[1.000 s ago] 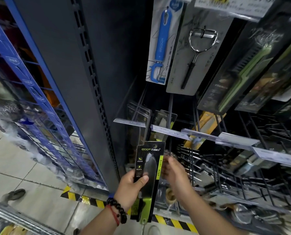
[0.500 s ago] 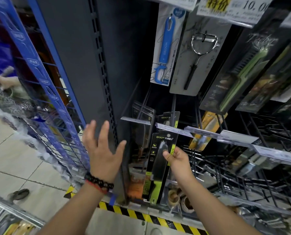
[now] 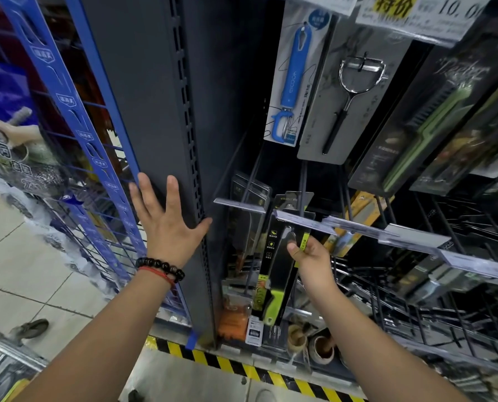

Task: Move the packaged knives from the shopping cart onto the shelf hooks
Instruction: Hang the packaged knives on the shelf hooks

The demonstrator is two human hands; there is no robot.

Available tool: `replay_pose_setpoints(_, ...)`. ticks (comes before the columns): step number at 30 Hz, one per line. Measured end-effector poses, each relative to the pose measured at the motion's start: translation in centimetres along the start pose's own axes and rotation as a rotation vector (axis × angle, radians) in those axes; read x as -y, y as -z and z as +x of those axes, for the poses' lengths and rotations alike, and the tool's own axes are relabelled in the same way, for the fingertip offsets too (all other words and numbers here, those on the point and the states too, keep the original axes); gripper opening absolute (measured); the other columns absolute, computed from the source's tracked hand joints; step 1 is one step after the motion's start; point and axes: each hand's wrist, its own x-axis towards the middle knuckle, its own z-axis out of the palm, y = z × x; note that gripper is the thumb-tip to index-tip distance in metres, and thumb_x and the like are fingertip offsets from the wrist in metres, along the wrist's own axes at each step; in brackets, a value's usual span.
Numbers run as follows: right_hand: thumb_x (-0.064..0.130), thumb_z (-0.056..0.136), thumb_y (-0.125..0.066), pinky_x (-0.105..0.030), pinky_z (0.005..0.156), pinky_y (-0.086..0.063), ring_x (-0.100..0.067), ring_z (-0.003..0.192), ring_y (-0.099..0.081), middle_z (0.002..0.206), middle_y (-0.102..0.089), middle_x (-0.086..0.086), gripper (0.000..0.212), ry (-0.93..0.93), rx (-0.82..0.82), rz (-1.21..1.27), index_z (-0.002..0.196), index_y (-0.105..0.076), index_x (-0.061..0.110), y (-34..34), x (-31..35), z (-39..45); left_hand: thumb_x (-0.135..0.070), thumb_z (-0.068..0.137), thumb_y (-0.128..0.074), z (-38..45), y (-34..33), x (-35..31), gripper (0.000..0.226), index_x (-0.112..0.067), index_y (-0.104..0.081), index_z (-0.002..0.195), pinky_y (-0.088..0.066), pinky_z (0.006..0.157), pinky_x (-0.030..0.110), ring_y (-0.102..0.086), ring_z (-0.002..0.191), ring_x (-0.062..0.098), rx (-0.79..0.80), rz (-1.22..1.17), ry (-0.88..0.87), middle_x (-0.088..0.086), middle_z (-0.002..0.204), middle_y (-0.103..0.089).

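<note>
A packaged knife [image 3: 276,274], in a black card with a green handle at the bottom, hangs upright under a shelf hook [image 3: 301,204] with a price tag strip. My right hand [image 3: 311,259] pinches the package's right edge near its top. Behind it on the same hook hangs another like package [image 3: 292,198]. My left hand [image 3: 166,221] presses flat, fingers spread, against the dark grey shelf upright [image 3: 160,111]. The shopping cart shows only as a metal rail [image 3: 10,352] at the lower left.
Peelers on cards [image 3: 292,76] hang on the row above, with green-handled packages [image 3: 421,126] to the right. Several bare wire hooks [image 3: 444,256] jut out at right. A blue wire rack [image 3: 76,146] stands left. Small bowls [image 3: 314,343] sit on the bottom shelf above hazard tape [image 3: 242,367].
My left hand let go of the package, rose and landed flat on the shelf upright. My right hand took the package and carried it up and back to the hook.
</note>
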Motion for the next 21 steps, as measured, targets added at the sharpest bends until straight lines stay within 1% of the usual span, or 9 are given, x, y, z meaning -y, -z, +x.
replay_pose_setpoints(3, 0.012, 0.095, -0.059, -0.024, 0.080, -0.047, -0.031, 0.094, -0.064, 0.102, -0.068, -0.020, 0.014, -0.004, -0.004, -0.023, 0.103, -0.062, 0.000, 0.1, -0.7, 0.1, -0.033, 0.061, -0.089, 0.0, 0.0, 0.1, 0.119, -0.032, -0.004, 0.145, 0.017, 0.115, 0.029, 0.005, 0.140, 0.048, 0.007, 0.010, -0.015, 0.034, 0.152, 0.000)
replay_pose_setpoints(4, 0.012, 0.095, -0.059, -0.026, 0.081, -0.047, -0.033, 0.097, -0.063, 0.106, -0.066, -0.023, 0.014, -0.002, -0.006, -0.021, 0.103, -0.062, 0.001, 0.2, -0.9, 0.1, -0.033, 0.061, -0.089, 0.0, -0.1, 0.2, 0.119, -0.031, -0.006, 0.145, 0.017, 0.115, 0.029, 0.005, 0.139, 0.048, 0.006, 0.012, -0.022, 0.034, 0.151, 0.000)
replay_pose_setpoints(6, 0.011, 0.096, -0.059, -0.026, 0.082, -0.047, -0.025, 0.091, -0.065, 0.107, -0.067, -0.021, 0.009, 0.001, -0.008, -0.009, 0.101, -0.063, 0.005, 0.2, -0.9, 0.2, -0.033, 0.061, -0.089, 0.0, -0.1, 0.3, 0.117, -0.027, -0.009, 0.146, 0.017, 0.115, 0.029, 0.005, 0.139, 0.048, -0.005, 0.013, -0.031, 0.033, 0.151, 0.001)
replay_pose_setpoints(9, 0.011, 0.096, -0.058, -0.024, 0.080, -0.047, -0.013, 0.088, -0.064, 0.097, -0.070, -0.007, 0.007, -0.018, -0.015, 0.002, 0.097, -0.064, 0.013, 0.1, -0.7, 0.3, -0.033, 0.059, -0.090, 0.0, -0.2, 0.5, 0.121, -0.030, -0.006, 0.146, 0.018, 0.115, 0.028, 0.004, 0.138, 0.046, -0.021, 0.013, -0.045, 0.026, 0.150, 0.004)
replay_pose_setpoints(11, 0.011, 0.096, -0.057, -0.024, 0.081, -0.047, -0.013, 0.090, -0.064, 0.097, -0.070, -0.001, 0.008, -0.029, -0.019, 0.013, 0.098, -0.064, 0.015, 0.0, -0.4, 0.7, -0.032, 0.059, -0.091, 0.1, -0.3, 0.4, 0.123, -0.032, -0.003, 0.145, 0.018, 0.115, 0.027, 0.003, 0.138, 0.044, -0.029, 0.010, -0.059, 0.019, 0.150, 0.005)
replay_pose_setpoints(14, 0.014, 0.097, -0.056, -0.030, 0.088, -0.047, -0.016, 0.096, -0.063, 0.107, -0.069, -0.005, 0.013, -0.056, -0.031, 0.008, 0.108, -0.063, 0.009, -0.1, -0.1, 1.8, -0.032, 0.059, -0.090, 0.2, -0.4, 0.5, 0.122, -0.034, -0.002, 0.144, 0.017, 0.115, 0.028, 0.003, 0.138, 0.043, -0.037, 0.002, -0.070, 0.015, 0.150, 0.004)
replay_pose_setpoints(16, 0.018, 0.099, -0.055, -0.030, 0.090, -0.041, -0.017, 0.102, -0.058, 0.111, -0.065, -0.003, 0.023, -0.072, -0.030, -0.009, 0.118, -0.060, 0.008, -0.2, 0.0, 2.9, -0.032, 0.059, -0.090, 0.2, -0.5, 0.6, 0.122, -0.034, -0.002, 0.144, 0.017, 0.116, 0.028, 0.002, 0.138, 0.044, -0.042, 0.002, -0.077, 0.015, 0.149, 0.004)
replay_pose_setpoints(18, 0.021, 0.099, -0.054, -0.030, 0.093, -0.036, -0.016, 0.108, -0.052, 0.112, -0.058, 0.003, 0.029, -0.115, -0.034, -0.010, 0.127, -0.058, 0.010, -0.3, 0.3, 3.8, -0.032, 0.059, -0.090, 0.1, -0.5, 0.6, 0.122, -0.034, -0.002, 0.144, 0.016, 0.116, 0.028, 0.003, 0.138, 0.044, -0.041, 0.002, -0.074, 0.016, 0.149, 0.004)
replay_pose_setpoints(21, 0.020, 0.099, -0.054, -0.028, 0.091, -0.032, -0.015, 0.106, -0.048, 0.111, -0.056, 0.000, 0.031, -0.185, -0.067, 0.016, 0.129, -0.054, 0.009, -0.6, 0.8, 5.2, -0.033, 0.060, -0.090, 0.0, -0.5, 0.6, 0.122, -0.032, -0.003, 0.145, 0.016, 0.116, 0.029, 0.002, 0.138, 0.047, -0.033, 0.013, -0.062, 0.023, 0.150, 0.003)
